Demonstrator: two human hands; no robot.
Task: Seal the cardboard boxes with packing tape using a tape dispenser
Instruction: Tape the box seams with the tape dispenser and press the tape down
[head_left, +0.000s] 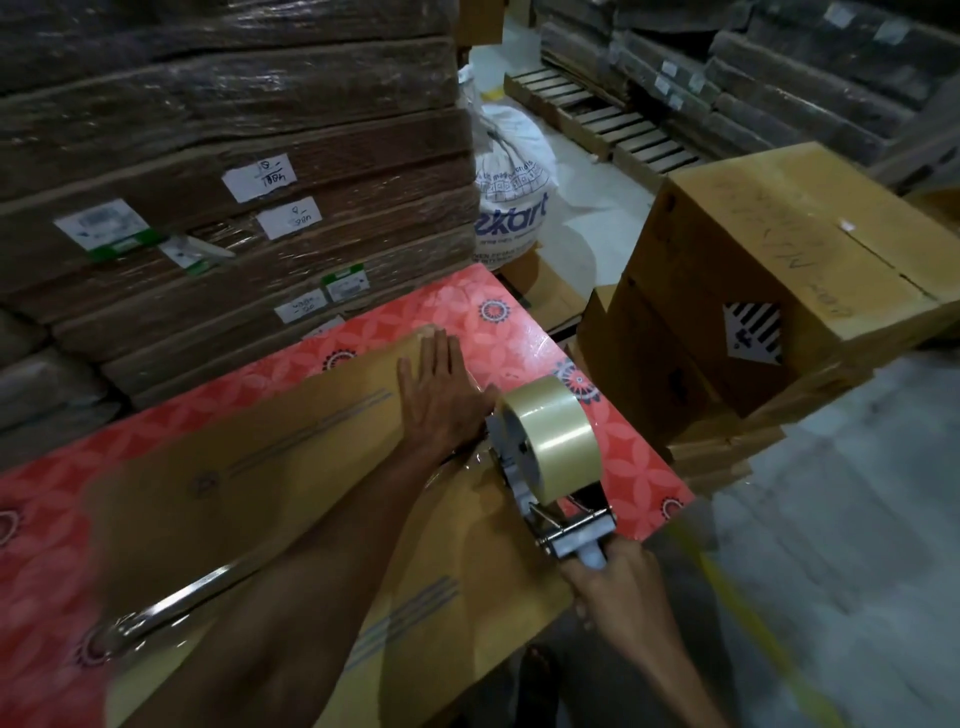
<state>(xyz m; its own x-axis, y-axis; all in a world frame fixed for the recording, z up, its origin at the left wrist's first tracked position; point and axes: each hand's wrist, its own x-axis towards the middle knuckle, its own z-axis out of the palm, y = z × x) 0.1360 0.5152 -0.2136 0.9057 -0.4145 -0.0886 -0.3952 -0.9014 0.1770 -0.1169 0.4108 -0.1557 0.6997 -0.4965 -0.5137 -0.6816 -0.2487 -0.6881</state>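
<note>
Left hand (441, 395) flat, fingers straight, pressing the cardboard box (249, 499) on the red table (639, 467). Right hand (621, 577) wraps the tape dispenser (550, 457) handle at the box's edge. White sack (511, 192) behind reads "kart".

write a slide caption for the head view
Left hand flat on a cardboard box on a red patterned table while the right hand grips a tape dispenser at its edge.

Ahead of the left grip (441, 397), bare tabletop (467, 304) runs to its far edge, where a wrapped cardboard stack (234, 156) walls it off. The tape dispenser (550, 462) fills the gap between the grips. Right of the right grip (621, 579) lies open floor (831, 530); stacked boxes (753, 291) block farther ahead.
</note>
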